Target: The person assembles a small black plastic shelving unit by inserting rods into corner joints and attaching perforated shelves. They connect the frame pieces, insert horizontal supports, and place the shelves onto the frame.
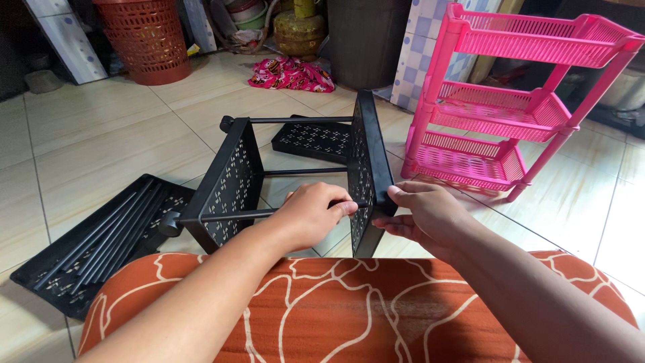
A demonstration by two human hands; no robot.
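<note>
My left hand [310, 214] curls around a black connecting rod [235, 215] of a black plastic rack lying sideways on the tiled floor [101, 148]. My right hand [424, 214] pinches the corner of its nearer perforated shelf panel [366, 168]. A pink rack [497, 107] stands nearby.

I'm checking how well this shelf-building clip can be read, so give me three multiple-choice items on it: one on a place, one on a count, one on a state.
1. Where does the tray of loose black rods lie?
A. on the floor at the person's left
B. on the pink rack
C. on the lap

2. How many tiers has the pink plastic basket rack?
A. two
B. three
C. five

3. How does the black perforated plastic shelf frame lie?
A. upright
B. tipped on its side
C. flat in pieces

A: it lies on the tiles, lower left.
B: three baskets are stacked.
B: its panels stand on edge, with the left hand and right hand at the near panel.
</note>
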